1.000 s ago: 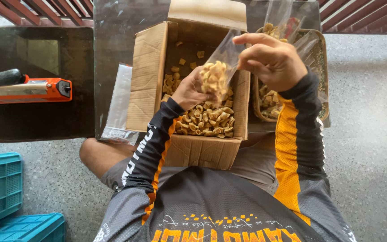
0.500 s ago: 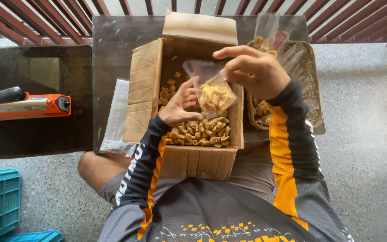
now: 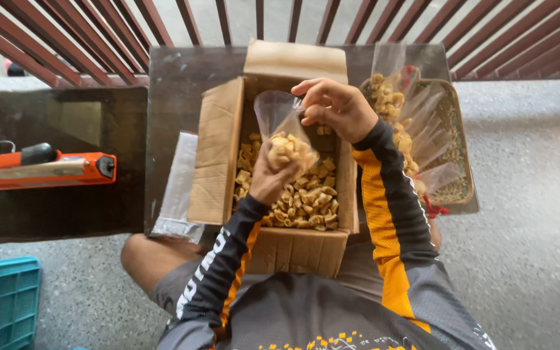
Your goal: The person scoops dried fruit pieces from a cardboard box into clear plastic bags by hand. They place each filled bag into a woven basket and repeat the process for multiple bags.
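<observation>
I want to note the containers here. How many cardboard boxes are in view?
1. The open cardboard box sits on the person's lap against the dark table, half filled with snack pieces. Others may be hidden.

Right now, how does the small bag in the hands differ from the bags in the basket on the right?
The small bag is held over the cardboard box by the left hand and right hand; the basket bags lie piled in the woven basket, untouched. The held one is upright, the others are leaning. All are clear plastic holding tan snack pieces.
</observation>
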